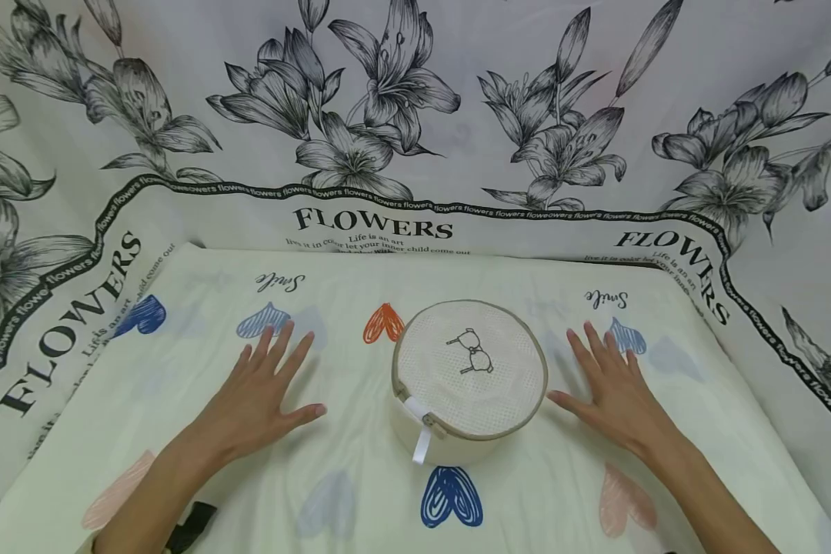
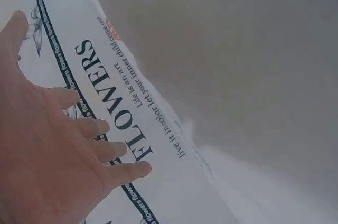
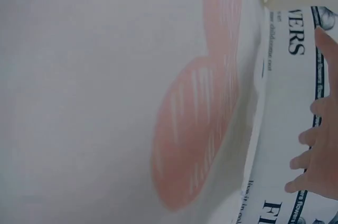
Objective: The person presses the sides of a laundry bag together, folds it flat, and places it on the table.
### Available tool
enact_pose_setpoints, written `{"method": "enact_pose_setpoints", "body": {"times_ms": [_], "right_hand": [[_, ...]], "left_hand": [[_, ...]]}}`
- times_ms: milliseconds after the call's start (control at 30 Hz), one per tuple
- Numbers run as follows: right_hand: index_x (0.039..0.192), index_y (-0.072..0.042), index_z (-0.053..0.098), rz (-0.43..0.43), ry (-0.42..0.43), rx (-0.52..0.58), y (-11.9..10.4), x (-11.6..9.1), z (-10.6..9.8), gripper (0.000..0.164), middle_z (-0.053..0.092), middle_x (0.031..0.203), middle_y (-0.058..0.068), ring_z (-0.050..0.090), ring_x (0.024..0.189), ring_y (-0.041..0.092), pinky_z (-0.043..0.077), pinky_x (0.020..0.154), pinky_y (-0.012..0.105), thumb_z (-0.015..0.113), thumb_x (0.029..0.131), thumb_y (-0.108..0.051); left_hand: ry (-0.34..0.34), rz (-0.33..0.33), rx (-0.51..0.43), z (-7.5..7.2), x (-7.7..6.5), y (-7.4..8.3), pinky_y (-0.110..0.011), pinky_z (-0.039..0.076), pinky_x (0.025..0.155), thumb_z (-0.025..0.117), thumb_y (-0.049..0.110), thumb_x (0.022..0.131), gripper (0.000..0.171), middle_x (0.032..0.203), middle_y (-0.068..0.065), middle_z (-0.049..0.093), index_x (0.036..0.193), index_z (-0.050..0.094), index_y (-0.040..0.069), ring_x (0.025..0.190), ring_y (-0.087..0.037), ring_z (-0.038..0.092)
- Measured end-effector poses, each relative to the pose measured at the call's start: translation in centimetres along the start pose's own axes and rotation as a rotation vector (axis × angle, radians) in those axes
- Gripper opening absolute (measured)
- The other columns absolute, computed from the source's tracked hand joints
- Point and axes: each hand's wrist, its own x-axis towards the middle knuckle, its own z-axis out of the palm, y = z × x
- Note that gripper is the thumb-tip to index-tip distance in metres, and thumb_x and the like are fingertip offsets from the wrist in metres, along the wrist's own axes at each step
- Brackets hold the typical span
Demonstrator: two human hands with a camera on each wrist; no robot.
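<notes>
A round, drum-shaped zippered mesh wash bag (image 1: 481, 392) stands on the bed-like surface, its pale top printed with a small black line drawing. A white pull tab (image 1: 422, 445) hangs from the zip at its front left. To the left of the bag my left hand (image 1: 263, 396) is spread flat, palm down, holding nothing. My right hand (image 1: 609, 396) is likewise spread on the other side, its thumb tip close to the bag's right edge; whether they touch I cannot tell. Each wrist view shows its own hand, the left (image 2: 53, 150) and the right (image 3: 322, 150), with fingers apart.
Under everything lies a pale cloth (image 1: 360, 431) printed with coloured hearts and the word Smile. Behind and along both sides rises a white fabric (image 1: 457, 165) with black flower drawings and FLOWERS lettering. A dark strap (image 1: 192, 525) shows near the left forearm.
</notes>
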Motion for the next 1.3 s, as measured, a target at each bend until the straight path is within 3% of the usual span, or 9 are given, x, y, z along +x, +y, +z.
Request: {"method": "enact_pose_setpoints", "body": {"times_ms": [200, 367, 600, 867, 967, 1133, 1300], "right_hand": [[0.161, -0.016, 0.012, -0.029, 0.013, -0.004, -0.5, -0.1, -1.4, 0.094, 0.003, 0.166, 0.013, -0.001, 0.149, 0.045, -0.002, 0.117, 0.063, 0.062, 0.092, -0.055], [0.161, -0.018, 0.012, -0.069, 0.035, -0.033, -1.2, 0.2, -2.7, 0.093, 0.006, 0.166, 0.013, -0.001, 0.15, 0.042, -0.004, 0.119, 0.058, 0.063, 0.092, -0.054], [0.161, -0.018, 0.013, -0.096, 0.036, -0.019, -1.8, 0.4, -3.8, 0.093, 0.008, 0.166, 0.014, 0.005, 0.15, 0.043, 0.002, 0.119, 0.06, 0.064, 0.092, -0.052], [0.161, -0.024, 0.013, -0.066, -0.002, 0.077, -2.4, 0.6, -5.2, 0.087, 0.01, 0.166, 0.003, 0.006, 0.152, 0.034, 0.007, 0.119, 0.059, 0.064, 0.094, -0.048], [0.161, -0.029, 0.012, -0.045, -0.014, 0.124, -2.8, 0.7, -5.8, 0.084, 0.01, 0.166, -0.003, 0.008, 0.152, 0.03, 0.016, 0.115, 0.064, 0.063, 0.095, -0.046], [0.159, -0.037, 0.014, -0.044, -0.004, 0.195, -3.4, 0.9, -6.2, 0.077, 0.018, 0.165, -0.003, 0.024, 0.148, 0.033, 0.031, 0.106, 0.067, 0.061, 0.099, -0.041], [0.157, -0.039, 0.022, -0.072, -0.014, 0.338, -4.2, 1.2, -6.1, 0.065, 0.04, 0.155, 0.0, 0.056, 0.123, 0.026, 0.051, 0.09, 0.051, 0.056, 0.102, -0.03]], "left_hand": [[0.023, 0.041, -0.018, -0.6, 0.5, 0.8, -0.059, 0.007, 0.119, 0.057, 0.07, 0.087, 0.102, 0.167, -0.007, -0.004, 0.161, 0.006, 0.023, 0.151, -0.037, -0.003], [0.036, 0.085, -0.008, -1.8, 1.3, 1.7, -0.058, 0.012, 0.119, 0.058, 0.074, 0.083, 0.105, 0.167, -0.003, -0.001, 0.161, 0.007, 0.026, 0.152, -0.032, -0.003], [0.04, 0.119, -0.002, -2.8, 1.8, 2.5, -0.053, 0.013, 0.121, 0.059, 0.075, 0.082, 0.105, 0.167, -0.001, 0.002, 0.161, 0.008, 0.028, 0.153, -0.031, 0.002], [0.038, 0.177, -0.04, -3.5, 2.6, 3.1, -0.056, 0.019, 0.118, 0.064, 0.071, 0.082, 0.105, 0.167, -0.006, 0.01, 0.161, 0.009, 0.027, 0.152, -0.033, 0.007], [0.033, 0.199, -0.06, -3.8, 3.1, 3.3, -0.059, 0.023, 0.116, 0.067, 0.067, 0.082, 0.106, 0.167, -0.004, 0.009, 0.161, 0.009, 0.028, 0.152, -0.034, 0.01], [0.038, 0.22, -0.122, -4.2, 3.7, 3.9, -0.062, 0.032, 0.11, 0.07, 0.064, 0.081, 0.104, 0.167, 0.002, 0.011, 0.161, 0.013, 0.031, 0.15, -0.032, 0.019], [0.014, 0.221, -0.228, -4.3, 4.1, 4.8, -0.056, 0.04, 0.107, 0.064, 0.071, 0.081, 0.099, 0.164, 0.008, 0.018, 0.159, 0.015, 0.037, 0.146, -0.026, 0.031]]}}
